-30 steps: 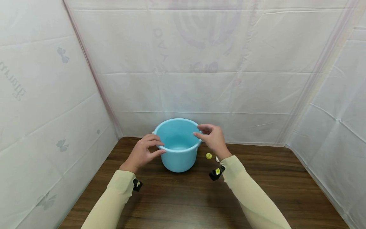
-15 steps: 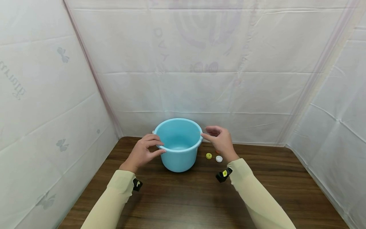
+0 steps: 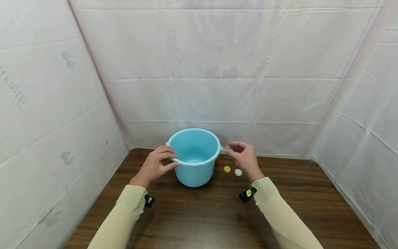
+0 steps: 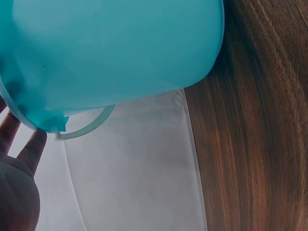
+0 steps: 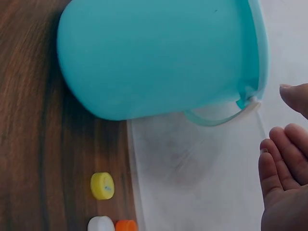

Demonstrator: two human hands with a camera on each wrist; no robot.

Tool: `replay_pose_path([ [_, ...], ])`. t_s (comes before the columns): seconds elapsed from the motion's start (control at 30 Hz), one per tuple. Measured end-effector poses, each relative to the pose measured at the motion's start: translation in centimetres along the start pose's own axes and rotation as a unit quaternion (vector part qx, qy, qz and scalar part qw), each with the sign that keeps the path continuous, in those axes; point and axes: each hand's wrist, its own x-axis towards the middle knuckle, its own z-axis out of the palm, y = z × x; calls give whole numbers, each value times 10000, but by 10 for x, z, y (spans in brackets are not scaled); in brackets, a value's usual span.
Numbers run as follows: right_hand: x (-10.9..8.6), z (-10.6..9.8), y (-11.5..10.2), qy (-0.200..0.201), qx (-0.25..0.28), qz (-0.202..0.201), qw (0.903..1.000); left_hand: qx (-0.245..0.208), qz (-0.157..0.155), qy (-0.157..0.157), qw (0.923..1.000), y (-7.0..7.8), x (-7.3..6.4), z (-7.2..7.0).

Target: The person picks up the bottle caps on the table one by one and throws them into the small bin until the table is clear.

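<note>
A light blue plastic bucket (image 3: 194,176) stands upright on the brown wood table (image 3: 199,221). At its front left rim, my left hand (image 3: 155,164) holds on, thumb toward the front and fingers across the edge; the left wrist view puts fingers (image 4: 36,149) right by the handle's hinge. My right hand (image 3: 245,157) is just off the right rim with nothing in its grasp. Its fingers and thumb are spread apart in the right wrist view. Part of the pale handle (image 5: 226,118) curves down behind the bucket.
Right of the bucket lie a yellow bottle cap (image 3: 227,169), a white cap (image 3: 238,172) and an orange cap (image 3: 237,164), the last partly hidden by the right hand. White sheeting (image 3: 236,103) walls off the back and both sides.
My right hand has moved from the bucket's right rim outward to the right and slightly nearer, uncovering the white cap and part of the orange one. The left hand and bucket have stayed put.
</note>
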Motion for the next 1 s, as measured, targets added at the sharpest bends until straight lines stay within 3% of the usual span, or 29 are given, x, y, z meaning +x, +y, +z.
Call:
replay_pose_path([
  [0.5,-10,-4,35,162,-298,261,9991,-89,-90,-30,9999,1,0,0],
  [0.73,-16,-6,57,330,-444,349,9979,-11,16,54,10000,0,1,1],
  [1.0,-18,-6,75,361,-714,748,9940,-3,7,58,10000,0,1,1],
])
